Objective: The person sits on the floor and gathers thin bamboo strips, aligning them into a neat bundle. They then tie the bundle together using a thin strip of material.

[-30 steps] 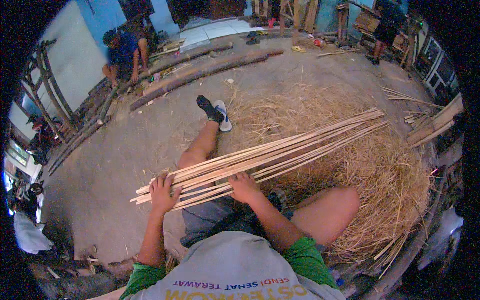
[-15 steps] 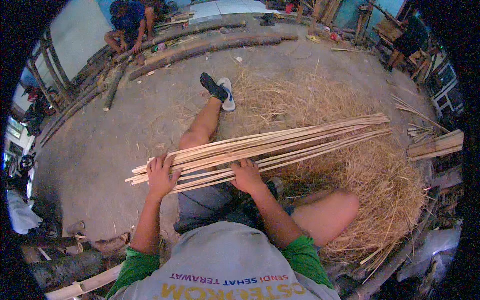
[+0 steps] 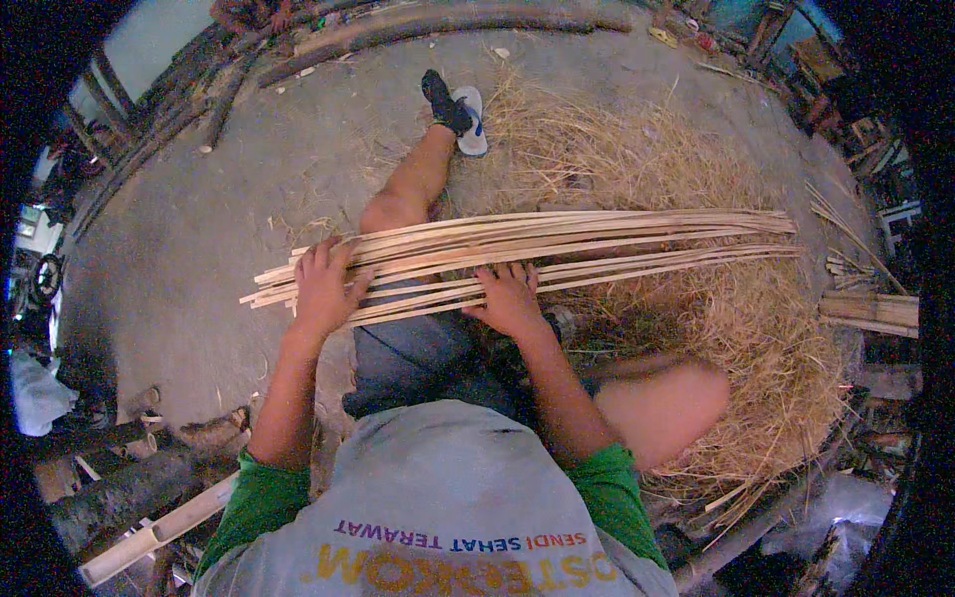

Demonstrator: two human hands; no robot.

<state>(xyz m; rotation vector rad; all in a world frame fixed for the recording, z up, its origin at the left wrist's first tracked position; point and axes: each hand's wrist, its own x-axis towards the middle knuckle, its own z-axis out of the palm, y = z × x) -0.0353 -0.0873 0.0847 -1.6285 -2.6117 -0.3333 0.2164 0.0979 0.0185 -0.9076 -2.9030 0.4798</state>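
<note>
A long loose bundle of thin pale bamboo strips (image 3: 587, 234) lies across my lap, its left ends uneven. Near those ends my left hand (image 3: 325, 289) is closed over the strips, fingers on top. My right hand (image 3: 508, 298) grips the nearer strips around mid-length, fingers curled over them and a dark ring on one finger. A gap separates the nearer group of strips from the farther group toward the right. What lies under my palms is hidden.
Straw-like shavings (image 3: 756, 328) cover the floor at the right. A stack of wider slats (image 3: 870, 310) stands beyond them. Long poles (image 3: 448, 27) lie at the back, near another person (image 3: 242, 14). A split bamboo piece (image 3: 159, 535) and logs (image 3: 129, 497) are at the lower left.
The bundle's right end has swung nearer, so it lies more level across the view. Both hands remain on the strips. My view has tilted down, cutting off more of the background.
</note>
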